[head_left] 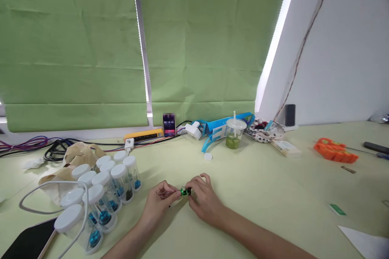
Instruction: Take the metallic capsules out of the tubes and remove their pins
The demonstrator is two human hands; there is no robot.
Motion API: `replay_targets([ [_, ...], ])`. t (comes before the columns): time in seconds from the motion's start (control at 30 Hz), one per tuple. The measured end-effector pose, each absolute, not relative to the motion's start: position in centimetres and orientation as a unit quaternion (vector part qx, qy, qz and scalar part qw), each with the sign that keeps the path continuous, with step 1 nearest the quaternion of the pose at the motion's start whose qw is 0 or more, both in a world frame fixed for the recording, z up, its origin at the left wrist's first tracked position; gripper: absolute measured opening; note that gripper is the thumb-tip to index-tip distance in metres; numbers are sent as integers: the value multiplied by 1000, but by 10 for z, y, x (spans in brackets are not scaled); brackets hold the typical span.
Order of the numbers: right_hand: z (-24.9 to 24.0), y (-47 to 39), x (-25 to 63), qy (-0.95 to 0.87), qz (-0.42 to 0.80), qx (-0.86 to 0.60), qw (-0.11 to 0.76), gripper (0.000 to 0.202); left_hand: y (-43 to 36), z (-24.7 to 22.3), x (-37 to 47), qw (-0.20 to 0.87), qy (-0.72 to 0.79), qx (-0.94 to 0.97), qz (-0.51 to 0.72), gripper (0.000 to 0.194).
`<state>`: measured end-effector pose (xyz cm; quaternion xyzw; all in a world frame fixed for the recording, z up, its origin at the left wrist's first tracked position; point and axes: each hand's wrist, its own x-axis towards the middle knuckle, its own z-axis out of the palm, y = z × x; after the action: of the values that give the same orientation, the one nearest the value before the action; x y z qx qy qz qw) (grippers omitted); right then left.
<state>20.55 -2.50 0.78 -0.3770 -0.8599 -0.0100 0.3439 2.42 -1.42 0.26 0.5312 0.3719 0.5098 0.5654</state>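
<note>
Over the middle of the pale tabletop, my left hand [160, 200] and my right hand [206, 200] meet at a small shiny green part [184, 191]. The fingertips of my left hand pinch its left end, where a thin metal rod or wire runs back across the palm. At its dark right end, the thumb and fingers of my right hand are closed. Its exact kind is too small to make out. Left of my hands stand several clear jars [120, 184] with white lids, holding blue metallic parts [105, 217] with thin stems.
A white cable [86, 206] loops over the jars beside a dark tablet or phone [30, 240]. Behind are a white cap [208, 156], a drink cup [234, 139] and a lit phone [169, 124]. An orange object [334, 151] and a green-and-white block [338, 209] lie right.
</note>
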Motion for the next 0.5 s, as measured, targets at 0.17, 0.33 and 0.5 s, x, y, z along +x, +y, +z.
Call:
replay_targets([
  [0.17, 3, -23, 205, -861, -12, -376, 342, 24, -13, 3, 25, 565, 378, 525, 513, 28],
  [0.33, 4, -22, 204, -859, -6, -387, 336, 24, -10, -1, 23, 561, 379, 529, 512, 29],
  [0.5, 12, -26, 204, -850, -16, -396, 346, 25, -11, 1, 24, 561, 376, 527, 516, 29],
])
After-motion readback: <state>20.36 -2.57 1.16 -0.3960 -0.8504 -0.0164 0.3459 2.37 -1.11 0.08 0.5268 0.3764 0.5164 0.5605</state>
